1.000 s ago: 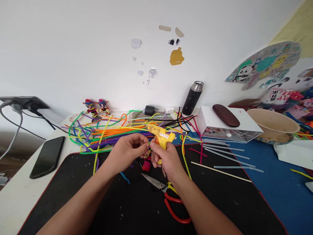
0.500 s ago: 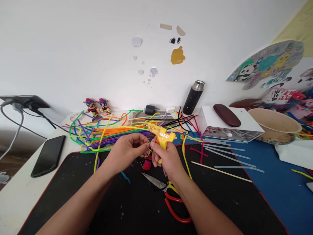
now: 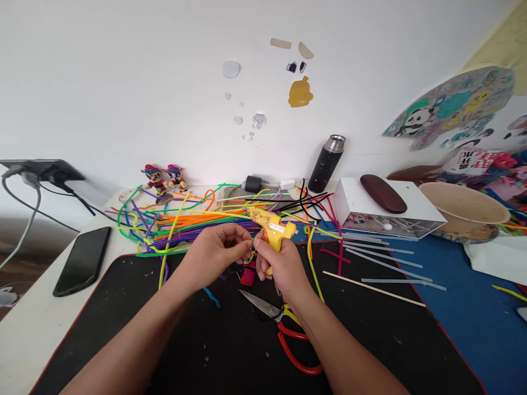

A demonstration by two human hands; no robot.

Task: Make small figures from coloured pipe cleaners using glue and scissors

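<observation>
In my right hand (image 3: 284, 269) is a yellow hot glue gun (image 3: 276, 233), its dark-stained nozzle pointing up and to the left. My left hand (image 3: 218, 249) is closed in a pinch on a small pipe-cleaner figure (image 3: 247, 275), of which a magenta part shows below the fingers. Fingertips of both hands meet at the figure and cover most of it. Just below, a pair of scissors (image 3: 267, 310) with red and yellow handles lies on the black mat (image 3: 173, 351), partly under my right forearm.
Behind my hands spreads a pile of coloured pipe cleaners (image 3: 197, 222). Two finished figures (image 3: 154, 178) stand by the wall. A black flask (image 3: 327, 164), a white box (image 3: 349, 206), clear glue sticks (image 3: 387, 263) and a wooden stick (image 3: 370, 288) are to the right; a phone (image 3: 82, 260) lies left.
Almost nothing differs. The view has shifted very slightly; both hands keep their hold on the figure and the glue gun.
</observation>
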